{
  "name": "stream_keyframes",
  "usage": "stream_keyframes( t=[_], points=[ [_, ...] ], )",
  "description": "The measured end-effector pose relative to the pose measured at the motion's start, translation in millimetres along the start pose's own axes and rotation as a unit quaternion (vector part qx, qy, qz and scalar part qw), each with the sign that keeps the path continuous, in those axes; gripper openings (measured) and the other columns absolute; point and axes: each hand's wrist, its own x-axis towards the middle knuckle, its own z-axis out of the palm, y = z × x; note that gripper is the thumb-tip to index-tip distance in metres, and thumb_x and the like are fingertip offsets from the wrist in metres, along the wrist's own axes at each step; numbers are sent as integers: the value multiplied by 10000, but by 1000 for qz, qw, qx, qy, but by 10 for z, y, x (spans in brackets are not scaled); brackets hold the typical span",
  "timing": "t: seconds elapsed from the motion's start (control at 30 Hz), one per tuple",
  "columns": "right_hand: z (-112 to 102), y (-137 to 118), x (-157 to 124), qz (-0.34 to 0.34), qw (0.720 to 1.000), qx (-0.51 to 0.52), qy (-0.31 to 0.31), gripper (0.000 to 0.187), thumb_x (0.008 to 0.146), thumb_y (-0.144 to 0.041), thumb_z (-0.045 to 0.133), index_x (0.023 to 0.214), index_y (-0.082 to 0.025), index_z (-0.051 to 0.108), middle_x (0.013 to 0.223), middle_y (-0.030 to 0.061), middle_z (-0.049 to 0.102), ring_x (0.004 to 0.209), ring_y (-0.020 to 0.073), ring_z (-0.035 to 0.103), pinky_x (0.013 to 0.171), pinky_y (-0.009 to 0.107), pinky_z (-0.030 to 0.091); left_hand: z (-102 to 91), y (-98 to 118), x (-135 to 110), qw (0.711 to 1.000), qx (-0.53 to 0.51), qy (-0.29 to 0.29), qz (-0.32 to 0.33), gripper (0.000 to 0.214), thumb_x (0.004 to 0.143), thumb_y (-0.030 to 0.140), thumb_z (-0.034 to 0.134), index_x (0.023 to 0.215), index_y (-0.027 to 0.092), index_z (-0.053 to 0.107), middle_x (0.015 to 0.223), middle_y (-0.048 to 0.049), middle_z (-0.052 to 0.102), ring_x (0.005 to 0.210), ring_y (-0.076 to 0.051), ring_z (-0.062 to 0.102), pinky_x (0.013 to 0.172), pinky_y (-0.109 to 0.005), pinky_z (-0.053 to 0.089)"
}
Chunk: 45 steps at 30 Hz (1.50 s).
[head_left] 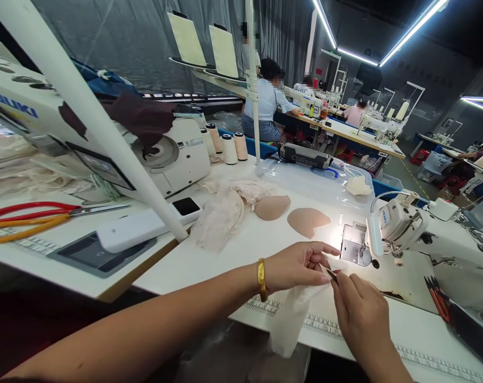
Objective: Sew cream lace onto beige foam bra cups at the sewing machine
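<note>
My left hand (301,266) pinches a piece of thin white fabric (291,319), which hangs down over the table's front edge. Close against it, my right hand (361,308) is closed around a small dark pointed tool (332,275), its tip at the fabric by my left thumb. Most of the tool is hidden in the fingers, so its exact kind does not show. Just beyond the hands is the lit metal plate of a sewing machine (354,247). Two beige cup-shaped pieces (308,221) lie behind my left hand, beside crumpled cream lace fabric (219,218).
A white pole (101,127) slants across the left. Red-and-orange-handled scissors (30,218) and a white device (133,234) lie there. Thread cones (228,149) stand behind. Dark scissors (441,300) lie at right. A person (265,101) sits at another machine farther back.
</note>
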Motion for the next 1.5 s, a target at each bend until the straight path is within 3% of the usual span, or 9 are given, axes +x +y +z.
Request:
stream_keyframes(
  t=[0.13,0.3,0.5,0.63,0.73,0.9,1.1,1.27,1.5],
  points=[
    [-93,260,-251,91,994,54,-40,166,1042,-278,460,1075,-210,608,789,29,671,658,166,627,624,283,447,-260,350,-168,963,250,90,42,445,735,246,709,1176,203,665,1016,-60,736,764,-167,592,740,-304,483],
    [-176,866,-767,163,977,-112,-85,487,1013,-599,374,1141,-208,635,923,116,720,765,285,658,651,387,472,-462,701,-407,756,485,394,194,209,838,293,612,1013,209,692,1055,-64,695,909,-232,603,827,-324,449],
    [-14,683,-476,94,991,15,-93,602,991,-587,489,1466,-224,421,1293,143,629,1170,325,563,928,480,476,-54,263,-326,864,488,124,18,190,782,398,728,813,214,697,654,16,660,582,-167,554,583,-261,331],
    [236,319,-96,-3,997,65,-51,222,1019,-198,460,1152,-231,635,980,66,685,914,239,594,803,386,465,115,38,-298,908,413,43,-56,375,775,539,725,639,200,642,571,8,592,569,-178,548,553,-266,312],
    [289,42,-13,-16,998,68,1,243,988,-111,439,900,-214,642,733,26,602,699,207,512,679,353,406,133,-89,-289,944,315,79,-54,446,745,596,735,670,194,557,597,37,496,598,-150,465,558,-247,306],
    [59,-205,-75,-46,973,220,-42,134,1008,-189,538,1119,-204,610,874,43,668,775,197,578,697,340,465,83,-190,-241,972,120,195,44,483,775,596,692,684,190,447,688,42,402,669,-130,385,613,-244,332],
    [-134,76,88,138,941,301,-72,551,968,-411,619,1474,-287,440,1393,122,554,1269,287,521,941,428,531,92,36,-301,961,230,112,104,295,824,440,692,736,169,614,895,-20,557,848,-174,515,807,-296,409],
    [-18,129,205,241,829,484,-143,281,961,-500,591,954,-224,641,860,11,649,786,171,616,697,273,525,169,89,-323,984,113,108,87,330,752,460,778,863,170,669,901,-23,604,782,-158,536,704,-267,429],
    [-48,16,155,292,831,468,-73,364,968,-528,558,779,-224,629,747,1,593,724,173,558,669,267,470,175,-92,-243,979,23,192,60,502,687,573,802,709,177,495,647,52,471,606,-104,429,569,-227,344]
  ],
)
